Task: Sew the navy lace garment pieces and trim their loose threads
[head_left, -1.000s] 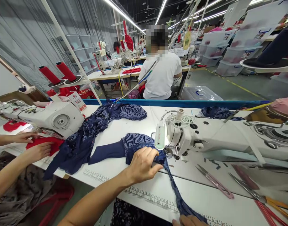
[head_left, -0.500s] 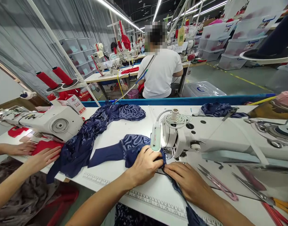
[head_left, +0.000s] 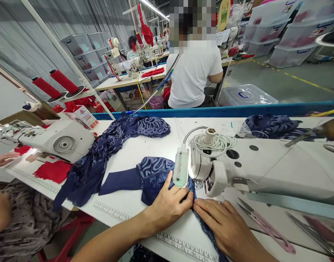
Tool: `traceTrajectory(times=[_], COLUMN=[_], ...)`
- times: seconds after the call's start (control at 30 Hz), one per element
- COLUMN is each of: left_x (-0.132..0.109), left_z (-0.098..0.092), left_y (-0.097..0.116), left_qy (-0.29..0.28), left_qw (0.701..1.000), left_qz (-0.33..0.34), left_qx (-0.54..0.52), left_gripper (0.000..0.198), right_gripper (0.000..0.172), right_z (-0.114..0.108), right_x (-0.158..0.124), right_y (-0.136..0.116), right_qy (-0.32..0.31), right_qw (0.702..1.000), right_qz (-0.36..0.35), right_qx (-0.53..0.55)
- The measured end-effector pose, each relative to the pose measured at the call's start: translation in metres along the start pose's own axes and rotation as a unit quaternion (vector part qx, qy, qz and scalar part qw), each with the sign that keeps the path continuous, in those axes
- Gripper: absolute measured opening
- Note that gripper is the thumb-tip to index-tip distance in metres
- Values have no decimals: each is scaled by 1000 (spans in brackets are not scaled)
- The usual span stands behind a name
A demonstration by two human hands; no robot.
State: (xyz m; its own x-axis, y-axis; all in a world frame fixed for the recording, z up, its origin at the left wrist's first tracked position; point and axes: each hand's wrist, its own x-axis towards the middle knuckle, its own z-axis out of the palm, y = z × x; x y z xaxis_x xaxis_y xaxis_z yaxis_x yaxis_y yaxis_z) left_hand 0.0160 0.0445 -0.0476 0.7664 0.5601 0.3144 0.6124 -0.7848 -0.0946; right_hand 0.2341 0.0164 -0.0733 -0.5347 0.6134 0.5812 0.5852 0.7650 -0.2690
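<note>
A dark blue patterned fabric piece [head_left: 153,174] lies on the white sewing table [head_left: 145,145], its edge fed under the head of my white sewing machine [head_left: 254,167]. My left hand [head_left: 170,203] lies flat on the fabric just left of the needle, fingers stretched out and pressing it down. My right hand [head_left: 224,227] rests flat on the fabric strip that trails off the table's front edge, fingertips meeting the left hand's.
A long heap of blue fabric [head_left: 107,153] lies to the left, more [head_left: 270,125] at the back right. Pink thread snips [head_left: 267,231] lie right of my hand. A neighbour's hand [head_left: 4,159] and red cloth [head_left: 53,171] sit by another machine [head_left: 52,138]. A person in white [head_left: 194,72] sits ahead.
My right hand came up from the table's front edge onto the fabric beside my left hand. The neighbour's hands drew back from the red cloth. The view tilted closer.
</note>
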Motion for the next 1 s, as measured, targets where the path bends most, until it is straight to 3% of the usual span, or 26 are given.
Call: traceTrajectory(times=[0.3,0.43,0.53,0.7,0.9,1.0], left_x=[20,22,20,18,15,21], left_z=[5,6,3,-5,3,3], left_y=[-15,-5,1,4,14,14], left_qy=[39,64,76,50,63,40], left_qw=[999,997,996,997,996,997], left_qz=[-17,-29,-39,-53,-37,-23], left_qx=[3,27,32,13,41,54], left_gripper=[22,22,25,28,23,22], right_gripper=[58,48,49,49,48,48], right_z=[1,3,4,0,-2,3], right_x=[-1,0,1,3,3,0], right_y=[7,6,2,-4,-4,-2], right_qy=[-49,-52,-47,-28,-1,-3], right_qw=[998,996,996,998,1000,999], right_qz=[21,22,18,14,10,21], right_qx=[-44,-62,-72,-46,-15,-32])
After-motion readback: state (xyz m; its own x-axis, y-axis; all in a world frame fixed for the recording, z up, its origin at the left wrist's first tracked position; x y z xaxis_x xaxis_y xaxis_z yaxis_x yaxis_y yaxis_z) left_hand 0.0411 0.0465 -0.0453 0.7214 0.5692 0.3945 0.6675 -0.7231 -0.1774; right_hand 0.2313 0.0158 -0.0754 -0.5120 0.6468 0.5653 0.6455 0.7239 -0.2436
